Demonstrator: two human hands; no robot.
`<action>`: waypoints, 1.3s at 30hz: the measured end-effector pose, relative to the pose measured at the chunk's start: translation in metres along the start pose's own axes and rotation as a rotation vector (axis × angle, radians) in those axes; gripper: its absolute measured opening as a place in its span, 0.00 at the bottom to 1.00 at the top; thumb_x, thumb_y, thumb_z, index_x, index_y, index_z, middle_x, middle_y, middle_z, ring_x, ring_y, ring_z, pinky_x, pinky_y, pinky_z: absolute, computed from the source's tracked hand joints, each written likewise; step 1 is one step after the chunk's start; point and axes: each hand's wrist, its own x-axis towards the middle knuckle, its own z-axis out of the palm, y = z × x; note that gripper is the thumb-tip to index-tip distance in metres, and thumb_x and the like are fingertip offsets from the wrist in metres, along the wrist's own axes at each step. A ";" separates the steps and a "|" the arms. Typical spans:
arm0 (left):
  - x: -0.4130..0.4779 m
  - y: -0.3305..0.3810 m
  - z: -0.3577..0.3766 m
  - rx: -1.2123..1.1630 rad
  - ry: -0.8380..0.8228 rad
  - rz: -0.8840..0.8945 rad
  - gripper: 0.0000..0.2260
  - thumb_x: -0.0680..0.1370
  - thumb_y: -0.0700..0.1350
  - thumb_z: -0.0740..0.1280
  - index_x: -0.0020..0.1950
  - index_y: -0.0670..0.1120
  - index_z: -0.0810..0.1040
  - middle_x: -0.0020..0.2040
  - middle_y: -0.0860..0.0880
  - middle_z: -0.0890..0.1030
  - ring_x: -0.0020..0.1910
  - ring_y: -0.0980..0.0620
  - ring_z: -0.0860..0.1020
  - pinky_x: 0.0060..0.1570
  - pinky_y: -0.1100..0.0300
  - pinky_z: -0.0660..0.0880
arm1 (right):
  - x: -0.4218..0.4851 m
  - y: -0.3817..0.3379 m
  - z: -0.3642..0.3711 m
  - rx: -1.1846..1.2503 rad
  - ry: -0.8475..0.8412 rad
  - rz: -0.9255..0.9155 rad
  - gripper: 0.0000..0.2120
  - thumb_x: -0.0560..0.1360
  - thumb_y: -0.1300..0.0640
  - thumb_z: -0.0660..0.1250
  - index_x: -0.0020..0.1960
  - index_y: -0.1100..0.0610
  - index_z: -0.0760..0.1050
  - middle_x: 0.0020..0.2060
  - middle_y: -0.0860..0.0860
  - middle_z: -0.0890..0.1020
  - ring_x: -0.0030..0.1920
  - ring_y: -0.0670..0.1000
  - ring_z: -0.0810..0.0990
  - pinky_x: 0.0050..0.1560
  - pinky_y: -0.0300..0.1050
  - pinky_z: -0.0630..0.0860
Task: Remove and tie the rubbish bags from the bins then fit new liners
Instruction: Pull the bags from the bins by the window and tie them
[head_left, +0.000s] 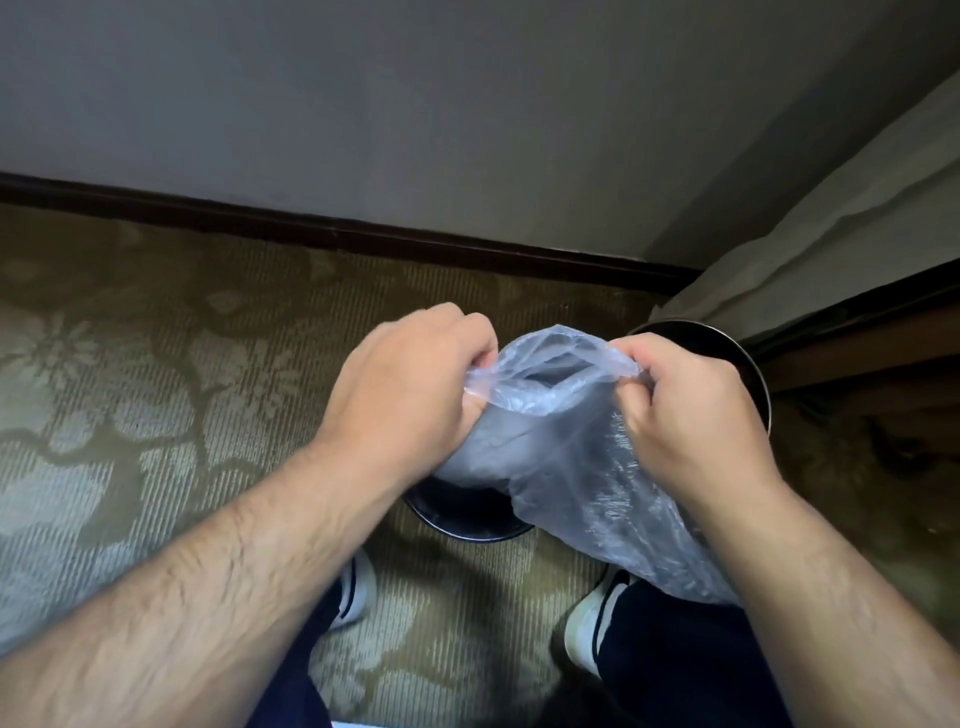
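While both hands pinch its mouth apart, a clear plastic liner (561, 457) hangs over a black bin (467, 522).
Nearest, two white shoes (587, 623) stand on the patterned carpet (130, 415); just beyond them the bin's rim shows under the liner, whose tail trails near and right. The left hand (410, 384) grips the liner's left edge with curled fingers, and the right hand (691, 410) pinches its right edge. A second black bin (727, 348) sits behind the right hand, with a dark skirting board (311, 228) and grey wall (415, 104) farthest.
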 end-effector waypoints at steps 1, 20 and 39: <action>0.000 0.002 -0.002 -0.009 -0.047 -0.018 0.04 0.74 0.49 0.67 0.45 0.53 0.74 0.41 0.55 0.75 0.43 0.49 0.74 0.41 0.57 0.64 | 0.000 0.000 0.000 -0.001 -0.014 0.004 0.13 0.78 0.59 0.60 0.55 0.45 0.80 0.39 0.45 0.81 0.40 0.51 0.78 0.42 0.50 0.77; 0.000 -0.044 -0.007 -0.006 -0.345 -0.439 0.14 0.78 0.45 0.59 0.56 0.61 0.77 0.49 0.54 0.83 0.48 0.47 0.79 0.48 0.51 0.78 | 0.007 0.002 -0.003 -0.414 -0.268 0.238 0.06 0.79 0.60 0.60 0.45 0.51 0.71 0.38 0.52 0.77 0.34 0.50 0.72 0.29 0.41 0.63; 0.010 -0.028 -0.017 -1.098 -0.433 -0.619 0.12 0.77 0.37 0.69 0.59 0.48 0.81 0.39 0.56 0.84 0.43 0.59 0.82 0.48 0.59 0.75 | 0.024 0.029 0.002 0.832 -0.236 0.421 0.14 0.79 0.63 0.60 0.52 0.56 0.84 0.46 0.58 0.87 0.43 0.57 0.85 0.46 0.53 0.78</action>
